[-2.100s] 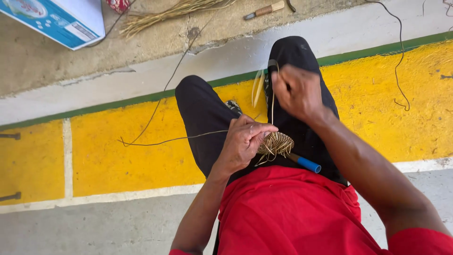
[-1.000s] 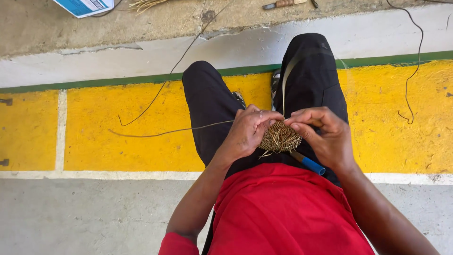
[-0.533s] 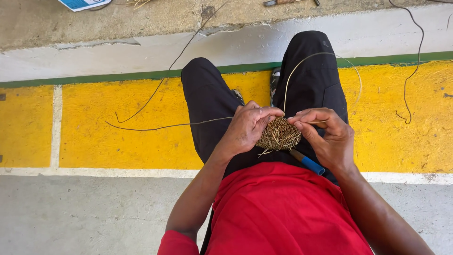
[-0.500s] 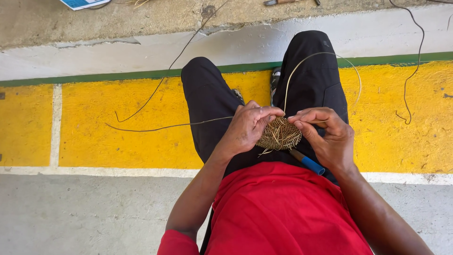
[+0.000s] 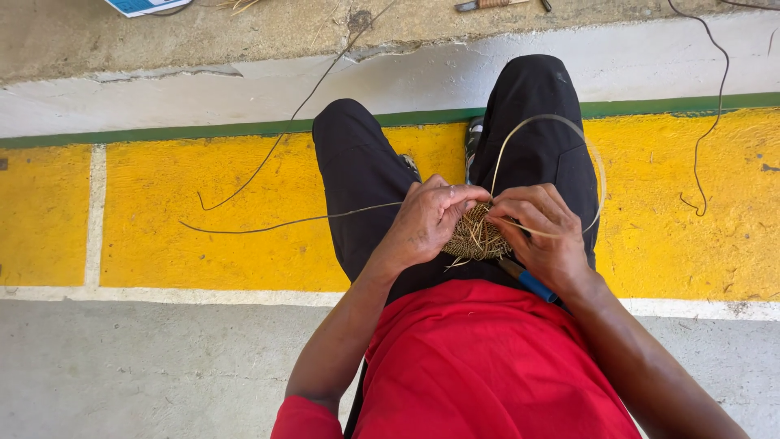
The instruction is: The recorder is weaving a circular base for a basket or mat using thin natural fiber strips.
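Straw-coloured woven disc (image 5: 478, 236), a small coiled piece, sits on the lap between both hands, the landmark for this head view. Left hand (image 5: 428, 221) pinches its upper left edge, fingers closed on the weave. Right hand (image 5: 546, 236) grips its right edge, holding a pale fibre strand (image 5: 561, 126) that loops above the disc over the black trousers (image 5: 357, 171). Step judged: stitching a round. Drawing the loop tight calls for a steady pull. Blue-handled tool (image 5: 532, 284) lies just below the disc.
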